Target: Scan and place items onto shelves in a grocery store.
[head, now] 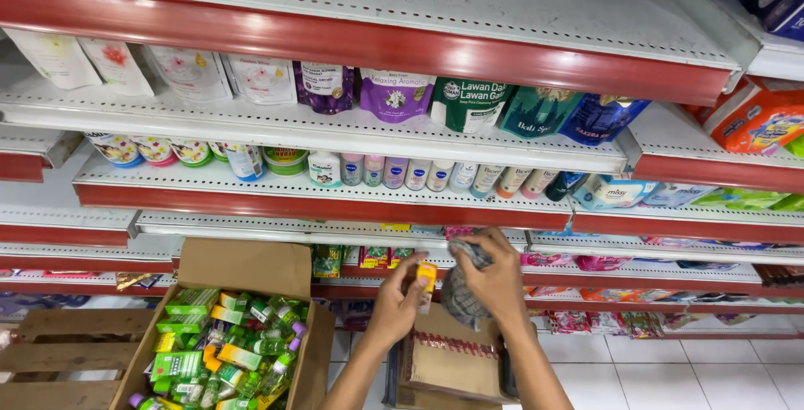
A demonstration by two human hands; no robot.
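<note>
Left hand [395,308] raised, thumb and fingers pressed onto a small yellow pack [426,279]. Pinched tight at the lower half, top end poking up. Right hand [496,280] just beside it, curled shut around a bunched grey cloth [460,294]. Cloth and pack near each other, maybe touching; hard to tell. Both held up in the air, in front of the low shelves, above a shut brown box [448,364] with a red and white strip across the top.

Looks like wiping the pack with the cloth, with the pack right at the cloth. Calls for a firm pinch on the pack so no slipping, and a soft rub with the cloth on each side.

Further out to the left, an open box [243,269] full of green packs and little bottles [226,351]. Past that, a wooden crate [71,351] on the floor. White floor tiles [712,372] to the right.

Up above, long shelves [335,205] with red edges. A row of small bottles [394,171] on the middle one. Soft pouches [394,93] in white, purple, green and blue on the one over it. Top shelf bare from here.
</note>
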